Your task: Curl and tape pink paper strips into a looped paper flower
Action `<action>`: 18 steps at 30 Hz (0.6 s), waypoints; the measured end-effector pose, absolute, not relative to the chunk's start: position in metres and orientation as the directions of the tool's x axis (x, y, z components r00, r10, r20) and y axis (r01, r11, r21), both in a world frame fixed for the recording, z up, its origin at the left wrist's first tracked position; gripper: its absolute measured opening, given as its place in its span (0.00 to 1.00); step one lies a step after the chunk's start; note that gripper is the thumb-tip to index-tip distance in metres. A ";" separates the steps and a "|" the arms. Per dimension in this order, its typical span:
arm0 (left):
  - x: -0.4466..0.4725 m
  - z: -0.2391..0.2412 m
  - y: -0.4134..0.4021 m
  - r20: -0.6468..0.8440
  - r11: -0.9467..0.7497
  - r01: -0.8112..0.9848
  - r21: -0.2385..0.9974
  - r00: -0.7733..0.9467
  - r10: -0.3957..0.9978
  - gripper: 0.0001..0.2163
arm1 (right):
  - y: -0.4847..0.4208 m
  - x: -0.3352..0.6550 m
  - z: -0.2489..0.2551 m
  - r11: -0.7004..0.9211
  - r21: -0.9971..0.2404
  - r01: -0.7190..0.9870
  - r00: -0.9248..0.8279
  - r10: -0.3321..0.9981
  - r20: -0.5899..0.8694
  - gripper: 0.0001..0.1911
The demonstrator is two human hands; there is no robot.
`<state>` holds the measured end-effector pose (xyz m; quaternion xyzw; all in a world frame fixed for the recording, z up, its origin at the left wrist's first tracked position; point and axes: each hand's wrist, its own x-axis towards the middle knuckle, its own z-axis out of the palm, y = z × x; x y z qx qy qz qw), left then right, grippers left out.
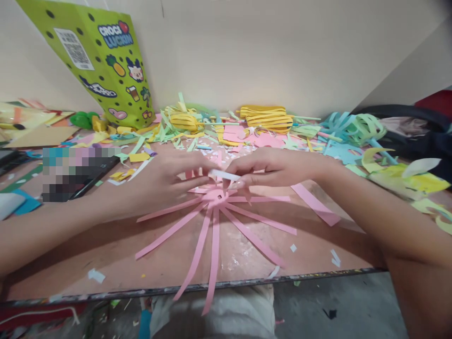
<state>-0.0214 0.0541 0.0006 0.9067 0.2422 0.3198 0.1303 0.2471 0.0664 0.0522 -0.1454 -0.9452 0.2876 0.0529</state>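
Observation:
Pink paper strips (215,221) fan out like spokes from a small pink hub (213,195) on the worktable (116,254). My left hand (165,181) rests just left of the hub, fingers curled toward it. My right hand (271,168) comes in from the right, fingers pressed together. Between the fingertips of both hands sits a short white strip (224,175), held just above the hub. A loose pink strip (315,204) lies under my right wrist.
Heaps of yellow, green, blue and pink paper cuttings (261,127) cover the back of the table. A green printed paper bag (102,61) leans on the wall at the back left. A dark flat device (92,176) lies left. The table's front edge (212,286) is close.

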 end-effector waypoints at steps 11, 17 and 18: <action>-0.024 -0.005 0.087 0.320 -0.643 0.490 0.588 0.590 0.741 0.13 | 0.094 0.258 0.043 0.740 -0.630 0.235 -0.966 0.252 -0.064 0.18; -0.026 -0.009 0.076 0.404 -0.743 0.591 0.314 0.625 0.668 0.23 | 0.091 0.254 0.040 0.743 -0.615 0.264 -0.954 0.296 -0.053 0.17; -0.025 -0.008 0.072 0.427 -0.758 0.592 0.276 0.631 0.648 0.24 | 0.088 0.251 0.039 0.754 -0.601 0.265 -0.953 0.299 -0.045 0.18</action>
